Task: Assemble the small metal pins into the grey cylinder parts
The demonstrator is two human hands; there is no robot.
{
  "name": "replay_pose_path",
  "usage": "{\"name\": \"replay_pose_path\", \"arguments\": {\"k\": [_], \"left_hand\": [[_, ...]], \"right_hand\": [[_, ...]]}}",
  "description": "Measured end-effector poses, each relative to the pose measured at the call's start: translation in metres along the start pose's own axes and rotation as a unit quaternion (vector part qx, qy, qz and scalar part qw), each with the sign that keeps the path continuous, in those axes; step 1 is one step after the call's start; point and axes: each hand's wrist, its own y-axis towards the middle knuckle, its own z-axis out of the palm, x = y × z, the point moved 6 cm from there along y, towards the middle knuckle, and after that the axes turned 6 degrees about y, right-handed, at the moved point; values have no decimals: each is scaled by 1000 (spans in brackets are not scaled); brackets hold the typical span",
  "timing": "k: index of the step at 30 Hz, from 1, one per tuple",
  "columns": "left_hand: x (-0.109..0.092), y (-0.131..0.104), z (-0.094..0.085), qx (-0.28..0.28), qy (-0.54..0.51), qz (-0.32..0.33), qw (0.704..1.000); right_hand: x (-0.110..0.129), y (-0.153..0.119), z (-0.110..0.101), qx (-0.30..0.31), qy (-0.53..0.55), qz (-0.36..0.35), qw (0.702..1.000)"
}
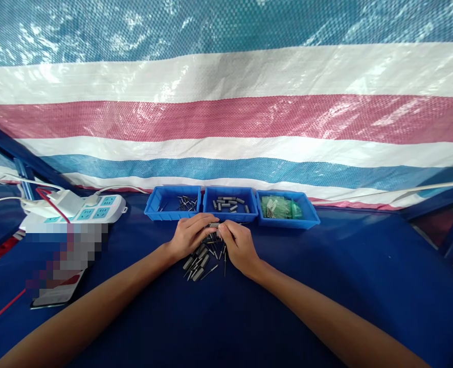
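My left hand (191, 236) is closed, its thumb and fingertips pinching a small grey metal cylinder (213, 225). Against the other end of this cylinder press the closed fingers of my right hand (240, 246). A thin metal pin (244, 223) sticks out past the right knuckles; the fingers hide the rest of it. Below and between both hands lies a loose pile of grey cylinders and thin pins (198, 266), some with a pin standing out of one end. Part of that pile is covered by the hands.
Three blue bins stand behind the hands: a left bin (173, 216) with thin pins, a middle bin (230, 217) with grey cylinders, and a right bin (288, 223) with greenish plastic bags. A power strip (113, 208) with cables and a phone (58, 295) lie at the left.
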Motion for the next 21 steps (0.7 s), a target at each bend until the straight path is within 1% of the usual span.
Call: {"name": "replay_pose_path", "arguments": {"k": [5,8,10,14,16,21], "left_hand": [[7,-1,1,9,-39,-79,996],[8,-2,3,17,-53,-95,994],[8,-1,3,17,-43,-86,995],[3,0,2,5,-1,-31,1000],[2,0,2,0,7,-14,1000],[4,-2,1,-26,-4,-22,999]], "right_hand": [[0,1,-5,-34,-16,12,999],[2,0,-5,-33,-16,11,999],[2,0,-6,-34,-15,10,999],[2,0,-6,-38,-13,8,999],[2,0,-7,-39,-12,8,999],[2,0,-7,-38,-9,12,999]]}}
